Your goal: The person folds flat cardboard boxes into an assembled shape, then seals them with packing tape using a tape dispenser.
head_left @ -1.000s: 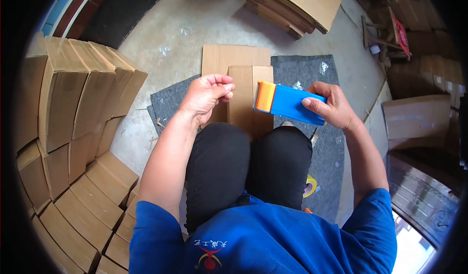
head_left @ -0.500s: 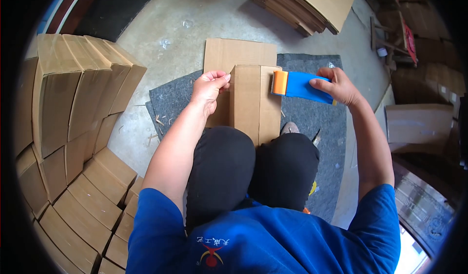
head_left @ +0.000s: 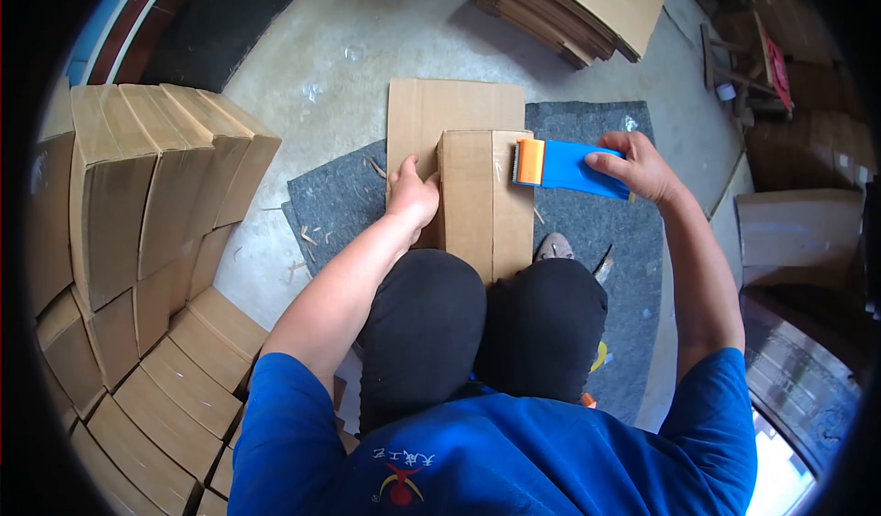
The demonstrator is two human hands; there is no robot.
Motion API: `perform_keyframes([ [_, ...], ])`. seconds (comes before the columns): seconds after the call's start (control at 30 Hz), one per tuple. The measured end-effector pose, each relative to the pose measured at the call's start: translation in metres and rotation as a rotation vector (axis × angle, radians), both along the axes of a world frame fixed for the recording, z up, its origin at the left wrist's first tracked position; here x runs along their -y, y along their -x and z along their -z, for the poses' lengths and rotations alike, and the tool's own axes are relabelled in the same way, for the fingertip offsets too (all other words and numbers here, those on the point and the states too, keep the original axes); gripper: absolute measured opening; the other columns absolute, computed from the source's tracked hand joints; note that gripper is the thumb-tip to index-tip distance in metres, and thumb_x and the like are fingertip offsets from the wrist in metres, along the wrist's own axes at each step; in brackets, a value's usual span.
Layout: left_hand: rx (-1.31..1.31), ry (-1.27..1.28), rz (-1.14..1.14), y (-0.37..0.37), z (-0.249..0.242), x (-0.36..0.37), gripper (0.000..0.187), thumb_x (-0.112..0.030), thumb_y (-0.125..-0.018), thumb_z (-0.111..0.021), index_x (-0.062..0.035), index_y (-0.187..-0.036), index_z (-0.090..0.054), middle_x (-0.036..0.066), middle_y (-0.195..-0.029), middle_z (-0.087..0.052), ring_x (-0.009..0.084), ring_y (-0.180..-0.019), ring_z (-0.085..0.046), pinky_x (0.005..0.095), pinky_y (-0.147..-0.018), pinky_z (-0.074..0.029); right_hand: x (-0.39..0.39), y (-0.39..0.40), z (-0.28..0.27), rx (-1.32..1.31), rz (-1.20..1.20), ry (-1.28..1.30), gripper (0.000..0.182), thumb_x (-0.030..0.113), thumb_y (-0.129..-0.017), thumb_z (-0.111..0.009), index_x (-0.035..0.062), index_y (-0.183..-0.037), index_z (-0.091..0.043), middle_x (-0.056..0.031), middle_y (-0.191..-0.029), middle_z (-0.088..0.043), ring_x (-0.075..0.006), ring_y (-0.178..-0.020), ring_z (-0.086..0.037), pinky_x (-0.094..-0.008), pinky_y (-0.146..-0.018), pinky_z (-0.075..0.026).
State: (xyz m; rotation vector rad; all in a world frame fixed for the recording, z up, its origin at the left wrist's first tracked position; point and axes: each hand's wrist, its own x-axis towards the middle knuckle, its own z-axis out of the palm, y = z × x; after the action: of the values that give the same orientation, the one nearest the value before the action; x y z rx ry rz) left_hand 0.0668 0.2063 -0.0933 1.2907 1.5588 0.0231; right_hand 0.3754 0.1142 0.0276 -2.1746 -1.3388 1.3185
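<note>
A cardboard box [head_left: 466, 195] with one flap folded out stands just in front of my knees. My left hand [head_left: 415, 196] is against its left side, thumb raised, the other fingers flat and partly hidden by the wrist and box edge. In my right hand [head_left: 635, 165] is a blue tape dispenser [head_left: 583, 167], gripped at its far right end. The dispenser's orange head [head_left: 528, 162], with a toothed edge, rests at the box's upper right edge. Behind the box a flat cardboard panel [head_left: 456, 103] sticks out. A shiny strip of tape shows faintly on the box top.
Closed cardboard boxes [head_left: 115, 208] are stacked high on the left. A pile of flattened cartons [head_left: 587, 6] lies at the back. Under the box is a grey mat [head_left: 606, 241] with scraps on it. More cardboard [head_left: 794, 227] stands on the right.
My left hand has gone from a pinch near the box's upper left corner down to its left side, fingers now flat. The right hand with the tape dispenser stays almost in place.
</note>
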Motion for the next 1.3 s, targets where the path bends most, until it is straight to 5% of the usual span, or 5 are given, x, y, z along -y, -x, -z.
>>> perform_keyframes([
  [0.37, 0.526, 0.024, -0.061, -0.008, 0.078, -0.017, 0.063, -0.052, -0.105, -0.031, -0.0030, -0.143, -0.044, 0.021, -0.150, -0.039, 0.0352, -0.139, -0.038, 0.0402, -0.115, -0.031, 0.001, -0.005, 0.007, -0.024, 0.000, -0.015, 0.052, 0.052, -0.079, -0.070, 0.0006, -0.074, -0.065, -0.0031, -0.060, -0.053, -0.0110, -0.059, -0.052, -0.0315, -0.055, -0.044],
  [0.47, -0.086, -0.385, 0.103, -0.008, 0.077, -0.019, 0.050, -0.040, -0.105, -0.037, -0.0028, -0.136, -0.051, 0.021, -0.138, -0.051, 0.0380, -0.133, -0.042, 0.0427, -0.112, -0.034, 0.001, -0.010, 0.012, -0.017, -0.034, -0.012, 0.054, 0.054, -0.080, -0.070, 0.0005, -0.074, -0.065, -0.0036, -0.060, -0.053, -0.0114, -0.059, -0.052, -0.0320, -0.055, -0.043],
  [0.63, 0.320, -0.893, 0.460, -0.040, -0.008, -0.050, 0.029, -0.031, -0.100, -0.053, -0.0064, -0.103, -0.069, 0.008, -0.109, -0.066, 0.0295, -0.109, -0.056, 0.0401, -0.100, -0.041, 0.001, -0.006, 0.006, 0.005, -0.037, 0.026, 0.057, 0.057, -0.082, -0.068, -0.0002, -0.078, -0.068, -0.0065, -0.062, -0.058, -0.0137, -0.060, -0.057, -0.0328, -0.057, -0.047],
  [0.83, 0.245, -0.050, 0.717, -0.082, -0.027, -0.079, 0.033, -0.040, -0.087, -0.074, -0.0074, -0.091, -0.070, 0.006, -0.093, -0.071, 0.0180, -0.087, -0.065, 0.0342, -0.080, -0.053, 0.001, -0.012, 0.006, 0.025, -0.069, 0.016, 0.060, 0.059, -0.082, -0.068, -0.0009, -0.084, -0.071, -0.0103, -0.066, -0.063, -0.0171, -0.063, -0.061, -0.0345, -0.059, -0.049],
  [1.3, 0.341, -0.010, 0.551, -0.080, -0.010, -0.076, 0.024, -0.028, -0.085, -0.079, -0.0059, -0.087, -0.070, 0.001, -0.078, -0.065, 0.0092, -0.071, -0.057, 0.0272, -0.063, -0.049, 0.013, -0.048, 0.013, 0.435, -0.198, 0.122, 0.059, 0.059, -0.078, -0.063, 0.0009, -0.083, -0.073, -0.0191, -0.074, -0.069, -0.0312, -0.073, -0.069, -0.0412, -0.071, -0.055],
])
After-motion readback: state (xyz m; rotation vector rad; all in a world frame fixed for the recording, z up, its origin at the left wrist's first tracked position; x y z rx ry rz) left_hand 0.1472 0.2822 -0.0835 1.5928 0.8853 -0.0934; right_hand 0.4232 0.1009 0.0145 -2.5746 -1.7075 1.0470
